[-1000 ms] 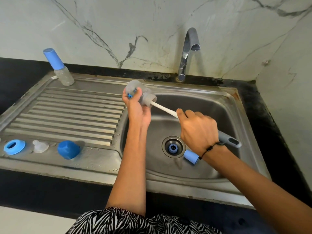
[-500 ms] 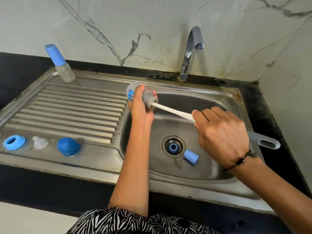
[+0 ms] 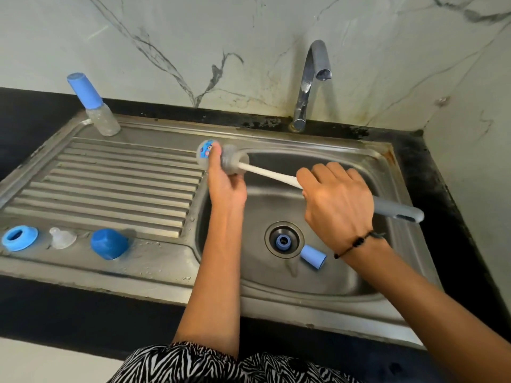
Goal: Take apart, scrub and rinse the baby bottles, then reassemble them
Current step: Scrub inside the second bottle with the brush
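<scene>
The right hand (image 3: 338, 201) has slid the brush (image 3: 265, 172) back toward the bottle (image 3: 206, 156), which the left hand (image 3: 226, 181) grips.

My left hand (image 3: 225, 179) is up at the end of a near-straight forearm reaching forward from my torso, back of hand toward the camera, fingers wrapped round the bottle (image 3: 210, 156), thumb lying up along its side. My right hand (image 3: 338, 201) comes in from the lower right, forearm angled up and left, knuckles up, fingers curled round the brush handle (image 3: 272, 174). Black cord bracelet on my right wrist. Both arms bare. Hands apart, right one lower and nearer me.
</scene>
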### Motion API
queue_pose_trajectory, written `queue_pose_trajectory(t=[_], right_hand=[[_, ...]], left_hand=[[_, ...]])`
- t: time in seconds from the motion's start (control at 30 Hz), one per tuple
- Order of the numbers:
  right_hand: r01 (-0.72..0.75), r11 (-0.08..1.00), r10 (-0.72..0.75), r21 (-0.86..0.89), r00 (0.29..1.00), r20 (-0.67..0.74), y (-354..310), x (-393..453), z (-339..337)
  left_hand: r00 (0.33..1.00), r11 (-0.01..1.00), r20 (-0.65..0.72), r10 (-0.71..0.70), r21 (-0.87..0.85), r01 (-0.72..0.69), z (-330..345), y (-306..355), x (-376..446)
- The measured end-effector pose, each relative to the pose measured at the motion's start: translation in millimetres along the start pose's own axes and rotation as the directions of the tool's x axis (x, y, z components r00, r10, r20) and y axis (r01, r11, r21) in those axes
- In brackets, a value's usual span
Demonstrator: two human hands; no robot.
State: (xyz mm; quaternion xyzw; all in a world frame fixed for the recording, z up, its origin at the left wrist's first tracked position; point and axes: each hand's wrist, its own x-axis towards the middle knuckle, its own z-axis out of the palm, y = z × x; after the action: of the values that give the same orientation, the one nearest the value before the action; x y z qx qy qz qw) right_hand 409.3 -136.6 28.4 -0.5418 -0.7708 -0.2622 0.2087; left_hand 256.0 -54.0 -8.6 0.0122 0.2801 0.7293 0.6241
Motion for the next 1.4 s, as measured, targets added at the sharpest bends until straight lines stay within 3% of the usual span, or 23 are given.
queue_pose_trajectory(t=[0.17, 0.4, 0.47, 0.53, 0.67, 0.73, 0.8, 0.87, 0.9, 0.93, 1.0, 1.07, 1.1, 1.17, 1.3, 1.4], right_hand=[[-0.005, 0.998, 0.0, -0.067, 0.997, -0.077, 10.2, -16.5, 1.0], [-0.02, 0.993, 0.009, -0.114, 0.995, -0.103, 10.1, -29.8, 0.7], [-0.039, 0.999, 0.038, -0.038, 0.999, -0.007, 6.4, -27.5, 3.1], [-0.081, 0.995, 0.069, 0.065, 0.982, 0.176, -0.8, -23.8, 4.2], [-0.313, 0.925, 0.153, 0.215, 0.824, 0.545, -6.1, -13.2, 2.5], [-0.453, 0.838, 0.18, 0.305, 0.757, 0.629, 3.2, -5.1, 0.0], [-0.612, 0.665, 0.184, 0.427, 0.69, 0.7, 13.2, 3.4, -4.6], [-0.7, 0.524, 0.142, 0.485, 0.633, 0.761, 17.9, 3.9, -9.3], [-0.706, 0.515, 0.122, 0.486, 0.622, 0.774, 17.6, 2.0, -12.8], [-0.679, 0.557, 0.11, 0.478, 0.63, 0.768, 16.5, -1.2, -14.9], [-0.518, 0.755, 0.113, 0.402, 0.707, 0.699, 14.0, -11.0, -15.7], [-0.265, 0.944, 0.127, 0.197, 0.843, 0.523, 12.4, -22.5, -15.8], [-0.16, 0.981, 0.099, 0.111, 0.901, 0.423, 12.7, -26.4, -17.3], [-0.064, 0.997, 0.053, 0.03, 0.954, 0.295, 12.4, -32.3, -22.5], [-0.081, 0.996, 0.085, -0.024, 0.974, 0.208, 10.4, -36.9, -10.9], [-0.091, 0.993, 0.097, -0.071, 0.99, 0.098, 10.3, -29.1, -2.8]], left_hand=[[0.994, 1.0, -0.112, 0.014, 0.019, -0.012, -1.2, -6.2, -1.3], [0.987, 0.993, -0.125, -0.102, -0.079, 0.093, -5.6, -6.9, 3.0], [0.986, 0.994, -0.125, -0.108, -0.049, 0.102, -4.4, -11.8, 0.7], [0.99, 0.994, -0.094, -0.107, -0.029, 0.105, -0.2, -19.2, -3.7], [0.987, 0.99, 0.106, -0.121, -0.06, 0.128, -0.4, -16.6, -3.7], [0.977, 0.983, 0.16, -0.143, -0.092, 0.159, -6.1, -12.4, -3.7], [0.97, 0.983, 0.196, -0.141, -0.086, 0.16, -8.3, -11.4, -5.2], [0.966, 0.985, 0.219, -0.137, -0.078, 0.157, -7.6, -12.3, -7.9], [0.963, 0.985, 0.23, -0.142, -0.065, 0.161, -7.6, -13.1, -8.5], [0.959, 0.986, 0.24, -0.149, -0.041, 0.163, -7.8, -14.0, -8.9], [0.967, 0.988, 0.202, -0.154, 0.042, 0.148, -9.0, -15.4, -7.1], [0.988, 0.984, 0.083, -0.129, 0.132, 0.117, -9.0, -16.9, -4.3], [0.993, 0.983, 0.028, -0.112, 0.152, 0.107, -9.3, -16.3, -2.5], [0.993, 0.984, -0.039, -0.109, 0.139, 0.114, -10.5, -12.6, 1.6], [0.982, 0.981, 0.007, -0.187, 0.057, 0.186, -9.6, -8.6, 1.1], [0.979, 0.97, -0.036, -0.199, 0.137, 0.202, -8.8, -14.9, -0.6]])
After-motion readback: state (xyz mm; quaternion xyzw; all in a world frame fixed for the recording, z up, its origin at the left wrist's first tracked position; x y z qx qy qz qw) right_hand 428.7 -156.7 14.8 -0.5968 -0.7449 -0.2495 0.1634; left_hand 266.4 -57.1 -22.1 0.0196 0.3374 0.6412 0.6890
